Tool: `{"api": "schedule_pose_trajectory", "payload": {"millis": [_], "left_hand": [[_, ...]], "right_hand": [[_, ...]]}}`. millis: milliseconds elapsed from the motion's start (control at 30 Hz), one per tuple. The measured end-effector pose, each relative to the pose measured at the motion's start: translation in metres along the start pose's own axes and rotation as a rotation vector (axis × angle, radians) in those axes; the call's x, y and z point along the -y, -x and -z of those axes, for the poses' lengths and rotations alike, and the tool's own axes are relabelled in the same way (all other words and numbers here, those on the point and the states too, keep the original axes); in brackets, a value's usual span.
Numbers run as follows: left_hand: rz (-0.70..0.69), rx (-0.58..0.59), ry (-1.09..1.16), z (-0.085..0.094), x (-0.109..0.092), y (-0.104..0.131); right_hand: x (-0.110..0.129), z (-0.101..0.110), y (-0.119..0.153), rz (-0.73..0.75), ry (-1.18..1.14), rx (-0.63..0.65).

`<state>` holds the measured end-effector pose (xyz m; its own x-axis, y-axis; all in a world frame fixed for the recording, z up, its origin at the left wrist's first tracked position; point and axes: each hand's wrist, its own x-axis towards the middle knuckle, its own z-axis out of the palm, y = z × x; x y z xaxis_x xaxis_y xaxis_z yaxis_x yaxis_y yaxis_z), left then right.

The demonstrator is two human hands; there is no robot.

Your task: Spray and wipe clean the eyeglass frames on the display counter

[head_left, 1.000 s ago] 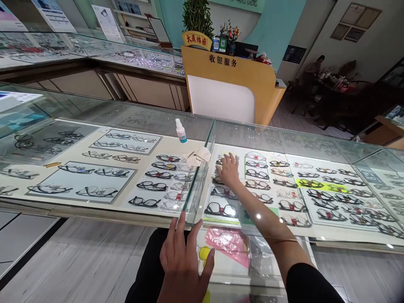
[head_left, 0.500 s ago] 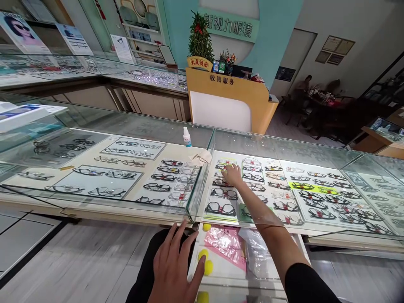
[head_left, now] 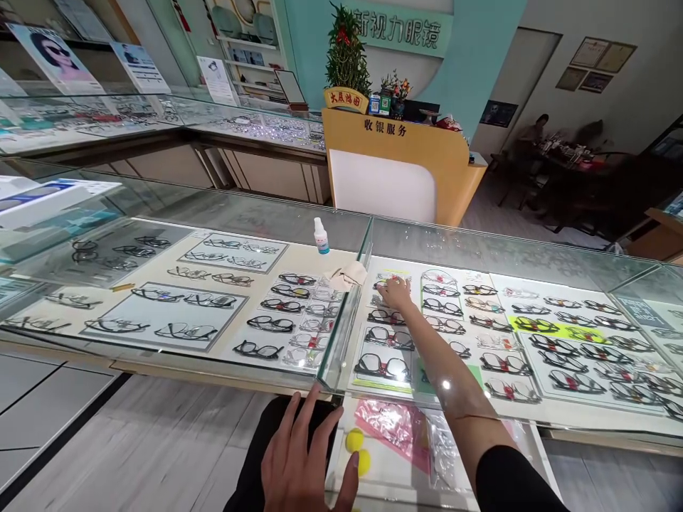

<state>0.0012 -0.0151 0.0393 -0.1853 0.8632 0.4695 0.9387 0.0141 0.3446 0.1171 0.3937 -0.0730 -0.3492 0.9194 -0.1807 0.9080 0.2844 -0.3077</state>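
My right hand (head_left: 395,293) reaches into the glass display case, its fingers bent down on a pair of eyeglasses (head_left: 385,280) in the farthest row of the left column. The hand partly covers these glasses. Nearer along that column lie black-framed eyeglasses (head_left: 382,365) with a red tag on the bridge. Low in the view, my left hand (head_left: 302,451) is open, fingers spread and holding nothing. Its fingertips are close to the case's front edge, by the upright glass divider (head_left: 341,334); whether they touch it I cannot tell.
Below the case an open drawer (head_left: 392,480) holds a pink plastic packet (head_left: 395,430), clear bags and yellow balls (head_left: 354,440). A spray bottle (head_left: 321,238) and a beige cloth (head_left: 346,275) are left of the divider. Beyond stands a wooden counter (head_left: 398,153); people sit far right.
The view has tilted and shifted a little, so the case appears slightly lower and farther right. My right hand stays at the same far-row eyeglasses. My left hand remains spread near the front edge.
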Motion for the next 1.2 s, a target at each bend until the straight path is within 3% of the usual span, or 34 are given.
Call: {"api": "schedule_pose_trajectory", "payload": {"millis": [267, 467, 533, 633, 800, 867, 967, 1000, 1100, 1200], "left_hand": [[0.017, 0.060, -0.003, 0.004, 0.001, -0.002], [0.005, 0.032, 0.028, 0.011, -0.008, -0.006], [0.005, 0.025, 0.045, 0.014, -0.010, -0.006], [0.003, 0.032, 0.056, 0.016, -0.009, -0.003], [-0.040, -0.013, 0.071, 0.019, -0.008, 0.003], [-0.080, -0.058, 0.146, 0.025, -0.007, 0.006], [-0.149, -0.122, 0.319, 0.038, 0.002, 0.016], [-0.143, -0.144, 0.366, 0.041, 0.009, 0.022], [0.046, -0.177, 0.462, 0.040, 0.039, 0.043], [0.457, -0.135, 0.641, 0.019, 0.081, 0.063]], "right_hand": [[0.004, 0.003, 0.004, 0.019, 0.004, -0.054], [0.032, 0.008, 0.052, 0.122, 0.036, -0.259], [0.048, 0.006, 0.080, 0.187, 0.045, -0.332], [0.073, -0.002, 0.130, 0.290, 0.046, -0.328], [0.096, -0.013, 0.221, 0.519, 0.067, -0.117], [0.094, 0.000, 0.260, 0.587, 0.057, 0.042], [0.080, 0.039, 0.324, 0.703, 0.024, 0.350], [0.074, 0.054, 0.346, 0.711, 0.026, 0.361], [0.053, 0.085, 0.408, 0.720, 0.120, 0.186], [0.030, 0.087, 0.447, 0.733, 0.297, -0.047]]}}
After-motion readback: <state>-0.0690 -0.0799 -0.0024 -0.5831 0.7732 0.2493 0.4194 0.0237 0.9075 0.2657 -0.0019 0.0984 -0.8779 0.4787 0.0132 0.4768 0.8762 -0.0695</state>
